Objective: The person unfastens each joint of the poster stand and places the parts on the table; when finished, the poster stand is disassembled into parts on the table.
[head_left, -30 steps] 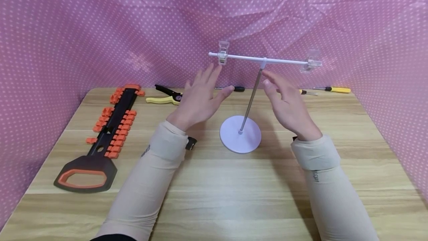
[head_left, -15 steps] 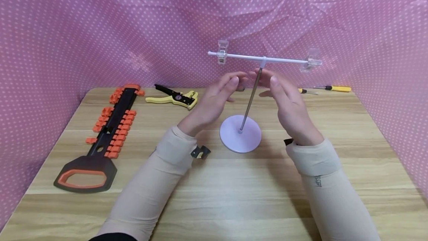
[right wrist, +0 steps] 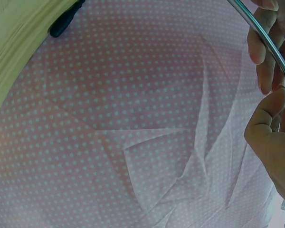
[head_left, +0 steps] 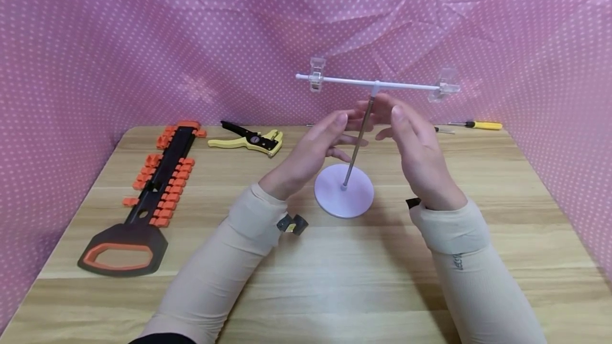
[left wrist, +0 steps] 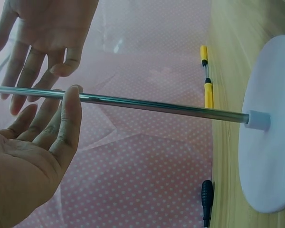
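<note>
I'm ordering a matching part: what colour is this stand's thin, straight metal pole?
The thin, straight metal pole is shiny silver, clearest in the left wrist view.

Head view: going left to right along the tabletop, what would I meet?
Black-and-orange rack, yellow-and-black pliers, round base, yellow screwdriver.

We see pink cloth [head_left: 229,31] with pale dots hanging behind a wood-grain counter [head_left: 344,259] and along both its sides. Folds and creases run through the cloth at the back, and we notice a soft sheen of light [head_left: 317,285] on the wood.
</note>
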Demonstrator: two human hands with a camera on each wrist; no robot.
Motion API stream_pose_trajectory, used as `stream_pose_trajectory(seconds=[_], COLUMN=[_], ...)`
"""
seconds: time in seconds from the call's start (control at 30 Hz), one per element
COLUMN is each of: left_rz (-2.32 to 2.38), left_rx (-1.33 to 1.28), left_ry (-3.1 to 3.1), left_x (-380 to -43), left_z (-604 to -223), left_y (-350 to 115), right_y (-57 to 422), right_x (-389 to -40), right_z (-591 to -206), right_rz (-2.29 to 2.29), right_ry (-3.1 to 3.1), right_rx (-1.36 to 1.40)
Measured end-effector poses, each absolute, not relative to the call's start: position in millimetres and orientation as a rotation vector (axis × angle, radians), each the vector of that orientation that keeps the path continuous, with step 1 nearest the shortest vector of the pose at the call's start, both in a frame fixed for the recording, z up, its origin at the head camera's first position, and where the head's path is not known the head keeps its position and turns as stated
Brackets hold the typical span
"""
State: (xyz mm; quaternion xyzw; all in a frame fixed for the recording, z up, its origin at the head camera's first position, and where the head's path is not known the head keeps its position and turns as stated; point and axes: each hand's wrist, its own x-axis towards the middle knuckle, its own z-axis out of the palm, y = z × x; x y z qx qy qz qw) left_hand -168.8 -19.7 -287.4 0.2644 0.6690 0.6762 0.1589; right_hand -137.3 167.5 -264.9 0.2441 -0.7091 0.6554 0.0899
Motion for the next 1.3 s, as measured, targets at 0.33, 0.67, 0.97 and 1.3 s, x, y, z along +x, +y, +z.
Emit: stream_pose_trajectory(seconds=[0.33, 0.67, 0.97, 1.3], left_rz=[1.922, 1.895, 1.870, 1.835], left_rx=[0.772, 0.815, 0.837, 0.863], left_ry=[1.904, 1.914, 1.897, 1.921], left_x=[-166, -166, -167, -167], left_z=[-290, -295, -296, -298], left_y=[-16, -14, -12, -8], right_y=[168, 164, 163, 163], right_x=[-137, -134, -130, -124], right_z=[-263, -260, -258, -255], right_rz=[2.082, 2.128, 2.144, 2.046], right_ry=[-1.978, -1.910, -1.906, -1.983], right_rx=[0.699, 0.653, 0.656, 0.668])
